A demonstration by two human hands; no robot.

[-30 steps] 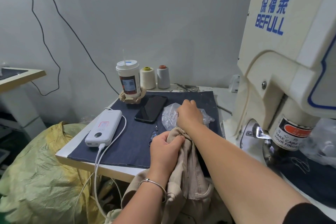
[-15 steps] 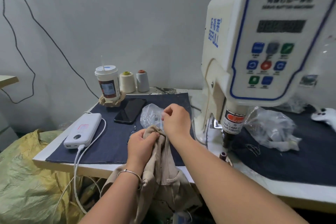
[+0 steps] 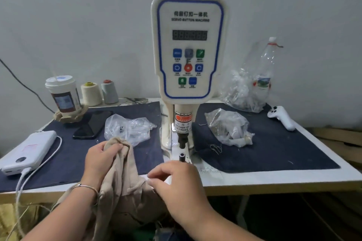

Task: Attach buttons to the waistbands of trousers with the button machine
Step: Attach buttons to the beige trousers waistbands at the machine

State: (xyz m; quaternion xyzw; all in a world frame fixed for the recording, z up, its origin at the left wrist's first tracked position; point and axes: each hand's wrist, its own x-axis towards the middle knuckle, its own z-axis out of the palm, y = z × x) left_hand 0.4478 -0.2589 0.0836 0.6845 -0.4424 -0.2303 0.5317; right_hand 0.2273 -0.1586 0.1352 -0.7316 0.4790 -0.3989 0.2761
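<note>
Left hand (image 3: 101,159) grip: fingers curled around bunched beige trousers (image 3: 125,178), long axis running from table (image 3: 254,180) edge toward lap. Right hand (image 3: 176,180) grip: fingertips pinched together, contents indiscernible. Clear bags (image 3: 228,130) hold small parts. Button machine (image 3: 189,49) reads "SERVO BUTTON MACHINE".

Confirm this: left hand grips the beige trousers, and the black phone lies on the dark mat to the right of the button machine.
Not quite. In the head view the black phone lies left of the button machine, not right. The left hand does grip the beige trousers, and the phone is on the dark mat.
</note>
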